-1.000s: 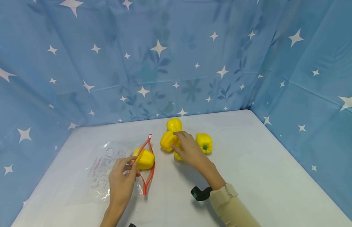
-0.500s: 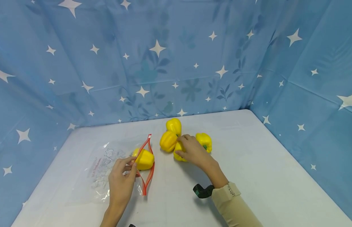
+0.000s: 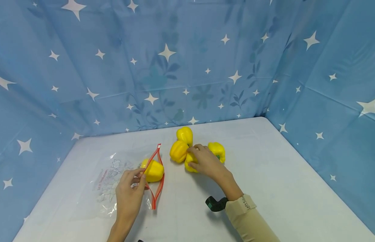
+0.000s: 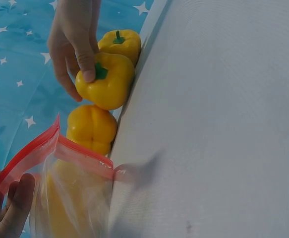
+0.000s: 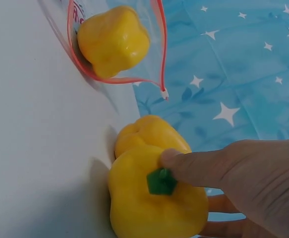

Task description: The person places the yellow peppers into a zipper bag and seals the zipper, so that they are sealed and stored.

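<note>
A clear zip bag (image 3: pixel 110 183) with a red zip edge lies on the left of the table, its mouth spread apart. One yellow bell pepper (image 3: pixel 154 170) sits just inside that mouth. My left hand (image 3: pixel 129 191) pinches the bag's red edge between thumb and fingers. To the right, my right hand (image 3: pixel 209 164) grips another yellow bell pepper (image 5: pixel 139 210) from above, its thumb beside the green stem. This pepper stands on the table, partly hidden by the fingers in the head view.
Two more yellow peppers, a near one (image 3: pixel 178 152) and a far one (image 3: pixel 185 135), stand left of and behind the right hand. Another pepper (image 3: pixel 218 150) stands to its right. A blue star-patterned curtain (image 3: pixel 187 67) borders the white table (image 3: pixel 266 188) behind and at the sides.
My right hand has shifted slightly right and down, away from the left pepper, and its fingers have settled around the nearest pepper. The left hand and bag stay put.
</note>
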A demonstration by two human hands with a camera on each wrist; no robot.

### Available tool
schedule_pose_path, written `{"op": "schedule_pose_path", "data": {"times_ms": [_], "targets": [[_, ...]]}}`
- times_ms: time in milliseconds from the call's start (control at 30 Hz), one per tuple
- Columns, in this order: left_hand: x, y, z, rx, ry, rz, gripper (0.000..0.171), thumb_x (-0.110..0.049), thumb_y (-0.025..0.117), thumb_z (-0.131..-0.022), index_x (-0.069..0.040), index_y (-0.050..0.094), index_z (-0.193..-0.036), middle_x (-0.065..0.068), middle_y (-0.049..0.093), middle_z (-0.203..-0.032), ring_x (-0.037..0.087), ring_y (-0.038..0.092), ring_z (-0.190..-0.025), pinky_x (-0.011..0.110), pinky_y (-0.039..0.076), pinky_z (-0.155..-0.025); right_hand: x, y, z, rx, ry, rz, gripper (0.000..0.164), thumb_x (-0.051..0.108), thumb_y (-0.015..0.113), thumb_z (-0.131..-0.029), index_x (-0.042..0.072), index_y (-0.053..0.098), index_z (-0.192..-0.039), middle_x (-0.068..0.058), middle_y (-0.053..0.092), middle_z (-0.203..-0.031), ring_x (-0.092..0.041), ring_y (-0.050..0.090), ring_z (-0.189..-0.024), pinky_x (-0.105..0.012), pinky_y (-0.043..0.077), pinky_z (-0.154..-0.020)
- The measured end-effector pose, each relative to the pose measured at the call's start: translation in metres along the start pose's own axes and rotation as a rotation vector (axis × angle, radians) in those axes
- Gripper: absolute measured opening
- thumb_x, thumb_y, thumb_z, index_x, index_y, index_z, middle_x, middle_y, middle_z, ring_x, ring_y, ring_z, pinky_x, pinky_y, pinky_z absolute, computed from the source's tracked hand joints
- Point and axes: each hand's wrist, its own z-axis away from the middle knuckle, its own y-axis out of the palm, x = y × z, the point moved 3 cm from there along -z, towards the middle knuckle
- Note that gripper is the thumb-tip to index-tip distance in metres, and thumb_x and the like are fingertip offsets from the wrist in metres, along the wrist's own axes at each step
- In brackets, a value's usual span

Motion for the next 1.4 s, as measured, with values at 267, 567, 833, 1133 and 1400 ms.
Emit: {"op": "schedule_pose_path", "data": {"times_ms": [267, 567, 833, 1133, 1400], "targets": [[-0.001, 0.001, 0.0, 0.001, -0.001, 0.005, 0.024, 0.009, 0.071, -0.092, -0.002, 0.074, -0.113, 0.005, 0.063, -0.098, 0.012, 0.067, -0.08, 0.017, 0.061, -0.061, 0.003, -0.004, 0.002, 0.003, -0.04, -0.006, 0.049, 0.03, 0.074, -0.098, 0.013, 0.061, -0.142, -0.014, 0.059, -0.148, -0.037, 0.056, -0.135, -0.052, 0.05, -0.113], [0.0, 0.001, -0.002, 0.0, 0.002, 0.003, 0.024, 0.009, 0.072, -0.091, -0.001, 0.074, -0.113, 0.005, 0.063, -0.097, 0.013, 0.068, -0.08, 0.017, 0.06, -0.06, 0.005, -0.01, 0.004, 0.047, -0.028, -0.038, 0.048, 0.032, 0.074, -0.098, 0.015, 0.062, -0.141, -0.01, 0.063, -0.143, -0.029, 0.062, -0.127, -0.048, 0.053, -0.109], [0.0, 0.001, -0.003, 0.001, 0.004, -0.006, 0.025, 0.009, 0.072, -0.091, -0.002, 0.074, -0.114, 0.005, 0.063, -0.098, 0.015, 0.068, -0.081, 0.016, 0.06, -0.062, 0.009, -0.015, 0.005, 0.072, -0.089, -0.099, 0.043, 0.033, 0.075, -0.097, 0.015, 0.065, -0.135, -0.001, 0.071, -0.12, -0.018, 0.061, -0.099, -0.038, 0.053, -0.09], [-0.001, 0.002, -0.005, -0.001, 0.03, 0.021, 0.025, 0.01, 0.073, -0.09, 0.0, 0.074, -0.113, 0.005, 0.063, -0.098, 0.011, 0.067, -0.08, 0.019, 0.062, -0.061, 0.011, -0.018, 0.006, 0.121, -0.123, -0.197, 0.041, 0.033, 0.072, -0.099, 0.015, 0.064, -0.134, -0.001, 0.072, -0.121, -0.017, 0.063, -0.106, -0.041, 0.055, -0.097], [0.001, -0.001, -0.002, -0.002, 0.018, 0.045, 0.025, 0.012, 0.072, -0.09, 0.0, 0.075, -0.112, 0.005, 0.063, -0.096, 0.008, 0.067, -0.078, 0.025, 0.063, -0.059, 0.016, -0.009, 0.009, 0.262, -0.204, -0.36, 0.042, 0.021, 0.065, -0.1, 0.012, 0.06, -0.141, -0.001, 0.067, -0.135, -0.021, 0.061, -0.123, -0.047, 0.053, -0.11]]}}
